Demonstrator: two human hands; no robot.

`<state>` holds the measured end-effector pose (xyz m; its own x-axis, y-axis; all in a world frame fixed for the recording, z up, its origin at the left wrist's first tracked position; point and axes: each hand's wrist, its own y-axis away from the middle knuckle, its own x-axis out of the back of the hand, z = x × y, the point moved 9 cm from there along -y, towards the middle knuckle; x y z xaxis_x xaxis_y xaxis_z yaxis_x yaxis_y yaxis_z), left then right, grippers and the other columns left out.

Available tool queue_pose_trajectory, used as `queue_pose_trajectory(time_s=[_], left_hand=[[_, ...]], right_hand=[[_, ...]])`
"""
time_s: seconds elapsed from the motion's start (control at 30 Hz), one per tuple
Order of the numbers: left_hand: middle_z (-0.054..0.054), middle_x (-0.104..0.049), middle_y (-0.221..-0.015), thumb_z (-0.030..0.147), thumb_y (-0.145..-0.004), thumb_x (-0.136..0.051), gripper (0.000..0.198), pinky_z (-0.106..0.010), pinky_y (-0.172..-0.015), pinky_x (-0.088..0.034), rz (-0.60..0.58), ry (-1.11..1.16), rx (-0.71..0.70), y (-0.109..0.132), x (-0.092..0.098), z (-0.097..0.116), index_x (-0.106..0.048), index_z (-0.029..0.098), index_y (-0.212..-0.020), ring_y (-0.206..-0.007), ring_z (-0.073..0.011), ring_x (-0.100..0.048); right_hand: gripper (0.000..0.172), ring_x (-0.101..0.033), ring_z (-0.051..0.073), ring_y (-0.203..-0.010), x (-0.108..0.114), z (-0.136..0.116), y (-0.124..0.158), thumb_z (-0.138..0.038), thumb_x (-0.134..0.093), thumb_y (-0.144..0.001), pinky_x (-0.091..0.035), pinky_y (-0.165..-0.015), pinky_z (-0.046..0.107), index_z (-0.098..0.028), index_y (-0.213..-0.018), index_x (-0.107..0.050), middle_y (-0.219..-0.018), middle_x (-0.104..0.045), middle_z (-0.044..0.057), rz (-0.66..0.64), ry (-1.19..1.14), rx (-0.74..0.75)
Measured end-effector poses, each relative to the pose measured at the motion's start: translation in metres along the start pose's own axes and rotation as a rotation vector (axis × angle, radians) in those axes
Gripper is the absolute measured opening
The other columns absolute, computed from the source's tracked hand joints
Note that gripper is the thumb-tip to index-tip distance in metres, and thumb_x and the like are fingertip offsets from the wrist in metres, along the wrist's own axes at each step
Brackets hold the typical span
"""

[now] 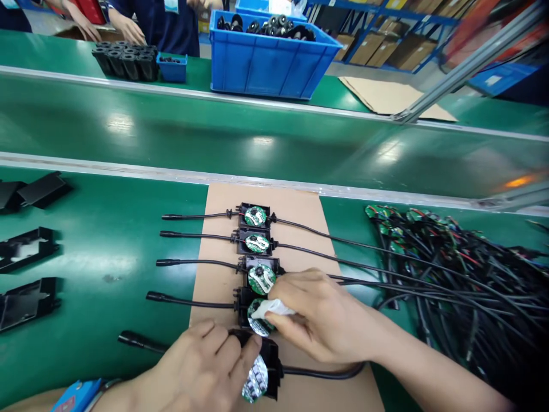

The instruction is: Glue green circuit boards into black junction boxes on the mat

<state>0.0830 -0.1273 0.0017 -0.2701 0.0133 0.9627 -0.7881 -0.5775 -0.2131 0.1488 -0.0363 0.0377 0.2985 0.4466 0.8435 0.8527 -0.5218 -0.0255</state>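
Several black housings with round green circuit boards (255,217) and cables lie in a row on a brown cardboard sheet (295,201). My left hand (201,366) is closed on the nearest black housing (268,366), whose board stands tilted up at its edge. My right hand (319,315) pinches a small white piece (271,309) and presses it against the circuit board of the second-nearest housing (258,325). A blue wristband (77,396) sits on my left wrist.
A heap of cabled green boards (450,269) lies at the right. Black plastic covers (26,249) lie at the left. Beyond the conveyor belt (257,137) stand a big blue bin (270,57), a small blue box (172,67), black cylinders (124,60), cardboard and other people's hands.
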Motion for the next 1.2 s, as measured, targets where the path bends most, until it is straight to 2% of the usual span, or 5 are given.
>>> queue_pose_trajectory(time_s=[0.33, 0.63, 0.87, 1.0, 1.2], left_hand=[[-0.001, -0.057, -0.066, 0.016, -0.084, -0.048, 0.042, -0.032, -0.05, -0.037, -0.047, -0.011, 0.064, 0.004, -0.011, -0.001, -0.05, 0.01, -0.125, -0.054, -0.0175, -0.05], [-0.004, -0.062, -0.075, 0.01, -0.085, -0.044, 0.042, -0.031, -0.055, -0.044, -0.163, 0.035, 0.038, -0.003, 0.0, -0.003, -0.051, 0.007, -0.127, -0.061, -0.018, -0.056], [0.0, -0.054, -0.062, 0.015, -0.081, -0.049, 0.042, -0.03, -0.054, -0.037, 0.023, -0.048, 0.174, 0.008, -0.023, -0.001, -0.052, 0.016, -0.123, -0.056, -0.0162, -0.048], [0.0, -0.052, -0.059, 0.012, -0.078, -0.046, 0.041, -0.031, -0.052, -0.036, 0.14, -0.055, 0.225, 0.008, -0.015, -0.002, -0.055, 0.017, -0.117, -0.052, -0.0172, -0.046], [-0.002, -0.061, -0.071, 0.014, -0.084, -0.049, 0.042, -0.03, -0.055, -0.045, -0.114, 0.04, 0.047, -0.002, 0.002, -0.005, -0.052, 0.01, -0.125, -0.059, -0.0173, -0.054]], right_hand=[[0.024, -0.041, 0.013, -0.058, -0.002, -0.003, 0.008, -0.027, -0.038, -0.095, -0.028, -0.055, 0.028, -0.018, -0.073, -0.044, -0.065, -0.048, 0.0, -0.061, 0.04, -0.011], [0.021, -0.041, 0.013, -0.059, 0.001, 0.001, 0.025, -0.025, -0.041, -0.094, -0.029, -0.055, 0.027, -0.019, -0.074, -0.042, -0.065, -0.046, -0.001, -0.069, 0.026, -0.056], [0.024, -0.039, 0.012, -0.057, 0.002, 0.01, 0.019, -0.028, -0.04, -0.095, -0.029, -0.055, 0.027, -0.019, -0.073, -0.043, -0.064, -0.046, -0.001, -0.059, 0.033, -0.056], [0.025, -0.04, 0.012, -0.056, 0.001, 0.009, 0.011, -0.028, -0.039, -0.096, -0.03, -0.054, 0.027, -0.018, -0.073, -0.045, -0.063, -0.047, -0.001, -0.05, 0.047, -0.038], [0.025, -0.043, 0.012, -0.056, 0.005, 0.014, 0.012, -0.028, -0.04, -0.094, -0.032, -0.054, 0.026, -0.018, -0.072, -0.046, -0.062, -0.048, 0.0, -0.024, 0.094, -0.061]])
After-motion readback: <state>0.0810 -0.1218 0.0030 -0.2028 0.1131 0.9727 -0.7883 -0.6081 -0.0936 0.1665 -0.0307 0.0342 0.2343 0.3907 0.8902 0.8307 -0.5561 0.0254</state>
